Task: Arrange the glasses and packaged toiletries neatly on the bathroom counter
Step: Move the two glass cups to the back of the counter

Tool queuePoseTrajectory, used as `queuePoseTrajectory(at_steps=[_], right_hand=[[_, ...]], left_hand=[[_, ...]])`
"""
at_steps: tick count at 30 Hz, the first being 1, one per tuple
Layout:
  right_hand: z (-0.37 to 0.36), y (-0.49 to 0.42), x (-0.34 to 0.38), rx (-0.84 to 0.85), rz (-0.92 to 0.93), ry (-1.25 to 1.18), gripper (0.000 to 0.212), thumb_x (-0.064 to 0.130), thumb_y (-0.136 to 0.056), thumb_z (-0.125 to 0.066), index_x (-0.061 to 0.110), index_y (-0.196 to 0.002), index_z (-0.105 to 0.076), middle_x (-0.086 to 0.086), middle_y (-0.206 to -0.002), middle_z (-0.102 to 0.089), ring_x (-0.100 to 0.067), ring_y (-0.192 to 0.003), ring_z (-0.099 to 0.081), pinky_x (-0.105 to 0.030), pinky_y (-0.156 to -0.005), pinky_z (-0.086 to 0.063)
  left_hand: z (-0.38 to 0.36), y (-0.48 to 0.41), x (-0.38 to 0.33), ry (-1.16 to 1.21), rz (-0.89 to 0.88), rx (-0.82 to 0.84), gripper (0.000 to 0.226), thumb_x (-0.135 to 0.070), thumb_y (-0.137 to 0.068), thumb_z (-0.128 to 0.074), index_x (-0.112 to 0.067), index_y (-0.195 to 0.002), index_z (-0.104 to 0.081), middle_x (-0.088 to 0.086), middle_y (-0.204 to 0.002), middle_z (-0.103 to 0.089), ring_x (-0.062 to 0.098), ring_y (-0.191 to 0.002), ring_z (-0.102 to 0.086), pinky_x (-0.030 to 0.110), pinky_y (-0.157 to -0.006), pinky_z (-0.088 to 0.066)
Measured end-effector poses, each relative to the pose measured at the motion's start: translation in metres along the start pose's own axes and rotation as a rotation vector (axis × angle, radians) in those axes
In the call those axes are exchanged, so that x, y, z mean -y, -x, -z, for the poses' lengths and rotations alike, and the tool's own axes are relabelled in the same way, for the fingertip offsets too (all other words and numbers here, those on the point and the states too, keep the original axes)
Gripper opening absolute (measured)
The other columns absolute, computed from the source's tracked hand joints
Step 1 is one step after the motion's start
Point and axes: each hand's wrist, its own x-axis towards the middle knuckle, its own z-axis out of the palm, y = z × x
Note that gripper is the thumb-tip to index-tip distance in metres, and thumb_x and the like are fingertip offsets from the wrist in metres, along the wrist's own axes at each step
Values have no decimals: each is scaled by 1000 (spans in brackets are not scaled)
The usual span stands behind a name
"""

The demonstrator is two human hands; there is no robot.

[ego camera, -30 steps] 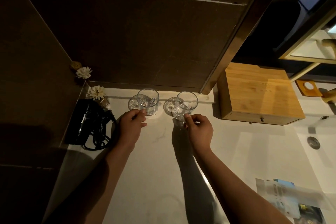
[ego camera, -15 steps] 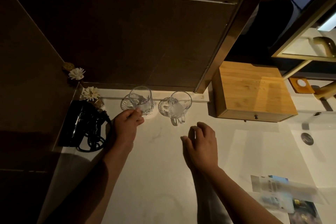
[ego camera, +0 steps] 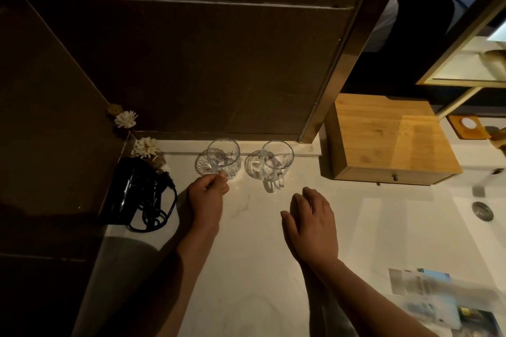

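Two clear glass mugs stand side by side at the back of the white counter (ego camera: 246,268), each on a clear glass coaster. My left hand (ego camera: 206,198) pinches the handle of the left glass mug (ego camera: 223,157). The right glass mug (ego camera: 276,161) stands free, its handle pointing toward me. My right hand (ego camera: 310,223) hovers flat over the counter, a hand's width in front of that mug, fingers apart and holding nothing. Packaged toiletries (ego camera: 427,295) lie blurred at the lower right of the counter.
A black hair dryer (ego camera: 137,190) with a coiled cord lies at the left end, beside white dried flowers (ego camera: 146,146). A wooden drawer box (ego camera: 388,139) stands right of the mugs. The sink (ego camera: 483,210) with its drain is further right. Dark wall tiles rise behind.
My right hand has let go of the right mug's handle and drawn back toward me. My left hand stays on the left mug's handle.
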Motion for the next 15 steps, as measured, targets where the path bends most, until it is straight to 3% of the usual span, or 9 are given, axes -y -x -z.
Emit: queuePoseTrajectory(at_steps=[7, 11, 15], right_hand=[[-1, 0, -1, 9, -6, -1, 51, 54, -93, -44, 20, -129, -52, -5, -144, -47, -26, -133, -40, -42, -107, -39], [-2, -1, -1, 14, -10, -4, 51, 55, -92, -44, 21, -129, -51, -4, -144, -46, -25, -132, -41, -42, -106, -41], [-3, -1, -2, 13, -12, 0, 52, 56, -92, -43, 22, -130, -51, -4, -145, -46, -25, -133, -40, -43, -107, -41]], left_hand=[[-5, 5, 5, 12, 10, 7, 9, -14, -92, -66, -7, -93, -72, 9, -84, -72, 33, -93, -72, 22, -68, -52], [-5, 4, 8, 5, 6, -10, 13, -15, -91, -67, -5, -97, -72, 9, -86, -72, 29, -91, -73, 16, -65, -51], [-6, 4, 10, -15, 16, -4, 22, -18, -91, -67, -1, -104, -72, 8, -88, -74, 25, -91, -73, 22, -69, -50]])
